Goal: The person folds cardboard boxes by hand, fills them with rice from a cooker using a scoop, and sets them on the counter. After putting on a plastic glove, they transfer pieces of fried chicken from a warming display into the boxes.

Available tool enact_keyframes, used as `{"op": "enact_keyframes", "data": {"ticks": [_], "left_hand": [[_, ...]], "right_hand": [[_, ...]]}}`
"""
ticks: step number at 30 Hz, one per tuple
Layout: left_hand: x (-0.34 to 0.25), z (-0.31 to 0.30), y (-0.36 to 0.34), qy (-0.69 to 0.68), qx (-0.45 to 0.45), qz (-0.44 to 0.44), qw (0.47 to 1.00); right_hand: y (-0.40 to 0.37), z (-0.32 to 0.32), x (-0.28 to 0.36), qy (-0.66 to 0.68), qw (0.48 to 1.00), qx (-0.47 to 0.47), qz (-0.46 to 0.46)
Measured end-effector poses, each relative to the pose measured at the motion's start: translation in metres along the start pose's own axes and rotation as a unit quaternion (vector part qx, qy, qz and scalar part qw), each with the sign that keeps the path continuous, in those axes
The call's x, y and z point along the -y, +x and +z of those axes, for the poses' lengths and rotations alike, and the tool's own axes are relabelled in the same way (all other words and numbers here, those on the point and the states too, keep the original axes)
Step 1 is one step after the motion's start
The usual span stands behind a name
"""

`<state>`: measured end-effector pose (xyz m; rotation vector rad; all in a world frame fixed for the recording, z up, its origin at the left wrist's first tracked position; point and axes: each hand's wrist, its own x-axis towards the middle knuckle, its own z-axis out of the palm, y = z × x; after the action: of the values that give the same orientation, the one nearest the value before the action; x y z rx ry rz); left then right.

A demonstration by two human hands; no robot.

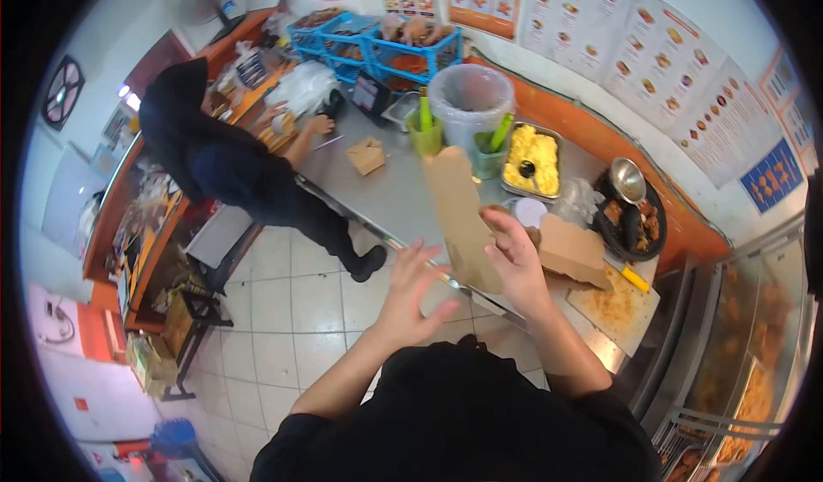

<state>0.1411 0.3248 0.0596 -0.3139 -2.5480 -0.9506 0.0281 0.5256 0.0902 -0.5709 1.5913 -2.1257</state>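
Note:
My left hand (411, 298) is open with its fingers spread, over the counter's front edge and just left of a brown cardboard flap. That long flap (459, 216) reaches from the counter's front edge back toward the green cups. My right hand (519, 268) is open at the flap's right side, its fingers curved and thumb apart. Right behind this hand sits a brown cardboard box part (570, 251), partly covered by my fingers. A cutting board (621, 315) with crumbs and a yellow-handled knife (634, 278) lie to the right.
A metal tray of yellow food (533, 161), a lined bin (471, 96) and a black pan (656, 229) stand along the wall. A small carton (367, 156) sits farther left. Another person (231, 156) works at the left. A heated display case (746, 371) is at right.

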Motion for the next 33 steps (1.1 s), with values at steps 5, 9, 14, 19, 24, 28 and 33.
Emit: {"op": "enact_keyframes", "data": {"ticks": [5, 9, 14, 19, 24, 28, 33], "left_hand": [[0.046, -0.056, -0.034, -0.524, -0.22, -0.254, 0.783], [0.054, -0.102, -0.072, -0.512, -0.204, -0.285, 0.784], [0.078, -0.156, -0.117, -0.418, -0.281, -0.286, 0.815], [0.11, -0.212, -0.157, -0.227, -0.328, -0.202, 0.894], [0.121, -0.246, -0.171, 0.092, -0.212, -0.109, 0.967], [0.137, -0.235, -0.197, 0.003, -0.202, -0.115, 0.973], [0.136, -0.221, -0.204, -0.053, -0.158, -0.107, 0.98]], "right_hand": [[0.0, 0.068, -0.026, -0.043, 0.978, 0.193, 0.073], [0.018, 0.148, -0.045, -0.052, 0.966, 0.25, 0.046], [0.044, 0.243, -0.065, 0.085, 0.957, 0.172, 0.218], [0.043, 0.322, -0.091, 0.077, 0.953, 0.215, 0.199], [0.034, 0.358, -0.116, 0.027, 0.962, 0.165, 0.214], [0.02, 0.358, -0.121, 0.071, 0.937, 0.13, 0.317], [0.015, 0.333, -0.129, 0.086, 0.93, 0.143, 0.326]]}}
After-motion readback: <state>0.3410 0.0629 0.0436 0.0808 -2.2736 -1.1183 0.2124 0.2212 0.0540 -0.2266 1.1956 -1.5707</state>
